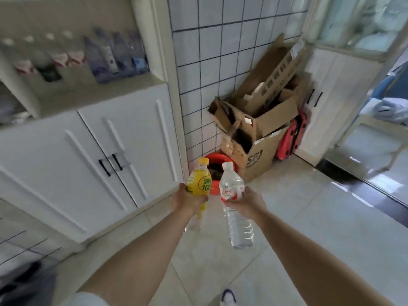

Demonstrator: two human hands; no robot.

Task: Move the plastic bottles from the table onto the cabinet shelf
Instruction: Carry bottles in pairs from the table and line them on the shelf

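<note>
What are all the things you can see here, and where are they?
yellow bottle: one, yellow cap, in left hand
clear bottle: one, white cap, red label, in right hand
shelf bottles: a blurred row, bluish and red-labelled, on the cabinet shelf
cabinet doors: two, white, black handles, below shelf
boxes: a brown pile, in the tiled corner
red tub: one, on floor behind the held bottles
red case: one, beside boxes
shoe: one, white and blue, bottom edge
left hand: fingers round yellow bottle
right hand: fingers round clear bottle

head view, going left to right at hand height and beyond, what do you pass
white cabinet doors → left hand → yellow bottle → clear water bottle → right hand → cardboard boxes → red case
</note>
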